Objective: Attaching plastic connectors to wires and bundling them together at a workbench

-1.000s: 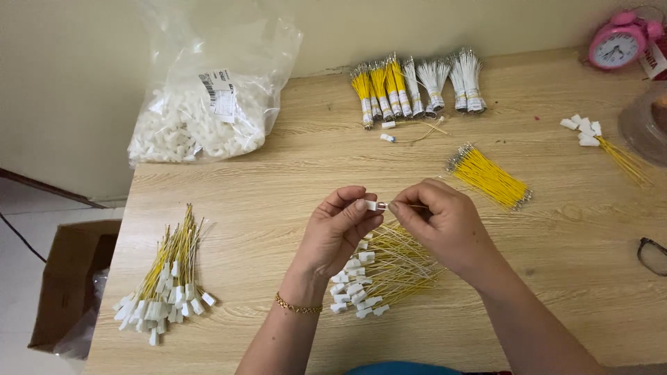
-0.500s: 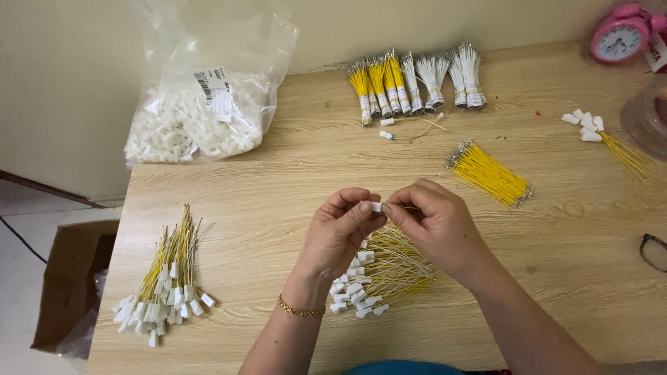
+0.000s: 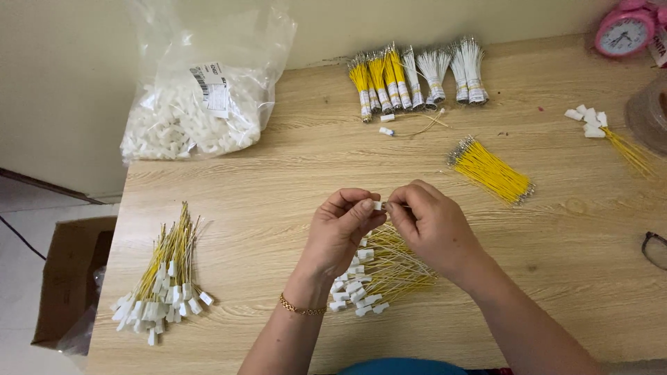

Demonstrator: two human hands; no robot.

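At a wooden table (image 3: 278, 201), the left hand (image 3: 340, 232) and right hand (image 3: 431, 226) pinch one small white connector (image 3: 377, 205) between their fingertips. Beneath them lies a pile of yellow wires (image 3: 379, 271); a bag (image 3: 201, 104) of connectors sits well apart.

Small white plastic connector (image 3: 377, 205), pinched above the table between both hands' fingertips.
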